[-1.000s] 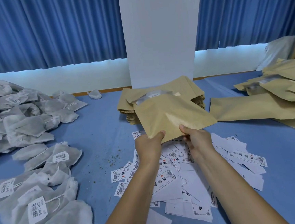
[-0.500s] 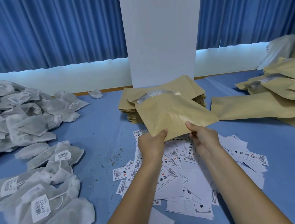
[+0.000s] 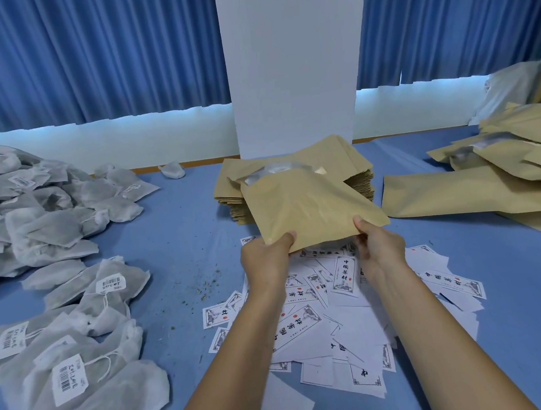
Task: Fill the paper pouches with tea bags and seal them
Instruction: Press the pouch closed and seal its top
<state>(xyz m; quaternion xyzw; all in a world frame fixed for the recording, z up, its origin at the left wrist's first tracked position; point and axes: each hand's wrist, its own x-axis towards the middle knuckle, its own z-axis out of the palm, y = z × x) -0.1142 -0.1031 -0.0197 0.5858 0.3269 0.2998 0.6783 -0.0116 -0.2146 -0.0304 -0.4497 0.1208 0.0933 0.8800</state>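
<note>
I hold a brown paper pouch [image 3: 308, 208] up over the blue table, tilted away from me. My left hand [image 3: 267, 257] grips its near left corner and my right hand [image 3: 379, 244] grips its near right corner. A grey tea bag [image 3: 273, 172] shows at the pouch's open far end. A heap of white mesh tea bags [image 3: 52, 230] with barcode tags covers the table's left side.
A stack of flat empty pouches [image 3: 295, 166] lies behind the held pouch. More brown pouches [image 3: 489, 182] are piled at the right. White printed labels [image 3: 337, 313] are scattered under my forearms. A white pillar [image 3: 292, 59] stands behind the table [image 3: 181, 245].
Both hands have lifted the pouch slightly up and away. My right hand has shifted a little to the right along the near edge.
</note>
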